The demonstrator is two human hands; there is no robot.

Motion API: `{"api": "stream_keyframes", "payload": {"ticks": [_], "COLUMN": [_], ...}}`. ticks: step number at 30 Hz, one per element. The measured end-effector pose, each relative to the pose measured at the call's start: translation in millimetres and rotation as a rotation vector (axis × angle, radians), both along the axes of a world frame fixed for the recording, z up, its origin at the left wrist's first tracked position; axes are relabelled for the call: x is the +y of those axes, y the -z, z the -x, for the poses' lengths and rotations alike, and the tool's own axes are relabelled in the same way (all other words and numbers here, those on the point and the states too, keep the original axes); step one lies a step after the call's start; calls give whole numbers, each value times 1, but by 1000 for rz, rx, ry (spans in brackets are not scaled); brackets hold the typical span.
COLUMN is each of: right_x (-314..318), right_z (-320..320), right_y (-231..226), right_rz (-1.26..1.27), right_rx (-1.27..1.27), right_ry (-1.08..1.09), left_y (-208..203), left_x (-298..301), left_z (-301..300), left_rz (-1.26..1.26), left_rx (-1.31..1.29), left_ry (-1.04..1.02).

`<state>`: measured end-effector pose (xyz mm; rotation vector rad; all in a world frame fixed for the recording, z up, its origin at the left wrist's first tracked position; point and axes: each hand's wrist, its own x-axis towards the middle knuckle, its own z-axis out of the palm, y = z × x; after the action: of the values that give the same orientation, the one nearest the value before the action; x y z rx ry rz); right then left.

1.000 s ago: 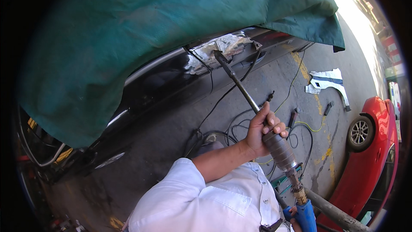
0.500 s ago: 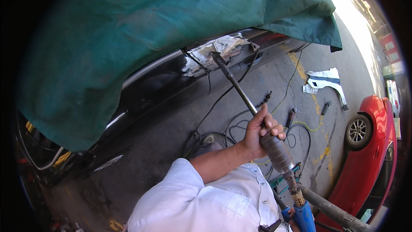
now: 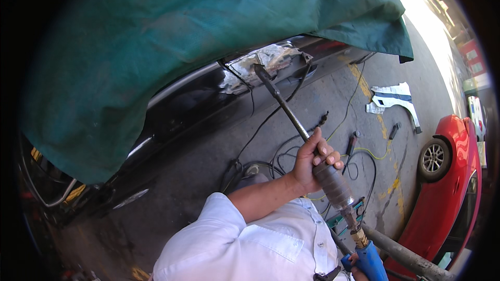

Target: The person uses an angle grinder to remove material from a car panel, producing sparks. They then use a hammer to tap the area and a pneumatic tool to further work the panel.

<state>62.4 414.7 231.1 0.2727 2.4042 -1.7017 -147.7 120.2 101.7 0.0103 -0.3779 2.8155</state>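
Observation:
My left hand [image 3: 310, 164] is wrapped round the upper part of the brown cylindrical weight of a slide hammer dent puller [image 3: 333, 183]. From the weight a long steel shaft slants up to the far left, its tip at the scraped, bare-metal patch [image 3: 271, 61] on a black car's side panel [image 3: 190, 93]. Whether the tip is fixed to the metal I cannot tell. Low in the view, my right hand [image 3: 358, 271] is closed round the puller's blue handle [image 3: 370, 263], partly hidden by it. A green cover [image 3: 208, 15] drapes over the car above the patch.
Black and yellow cables [image 3: 278, 164] coil on the floor, with small hand tools [image 3: 353, 141] among them. A silver fender panel [image 3: 396, 99] lies to the right. A red car [image 3: 463, 140] stands at the far right, and a thick grey pole [image 3: 406, 252] runs near my right hand.
The puller and my left hand have shifted slightly left, and the tip sits a little left on the bare patch. Both hands keep their hold.

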Motion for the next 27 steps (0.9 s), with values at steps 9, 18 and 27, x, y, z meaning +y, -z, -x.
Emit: {"api": "stream_keyframes", "payload": {"ticks": [9,18,27], "right_x": [-12,-26,-2], "right_z": [-5,38,14], "right_y": [-8,-24,4], "right_rz": [120,-337,445], "right_rx": [26,509,-175], "right_ry": [139,-351,230], "left_y": [-31,5,-43], "left_x": [-28,15,16], "left_z": [17,-2,19], "left_rz": [62,-364,345], "left_rx": [-172,239,-492], "left_ry": [-59,-61,41]}}
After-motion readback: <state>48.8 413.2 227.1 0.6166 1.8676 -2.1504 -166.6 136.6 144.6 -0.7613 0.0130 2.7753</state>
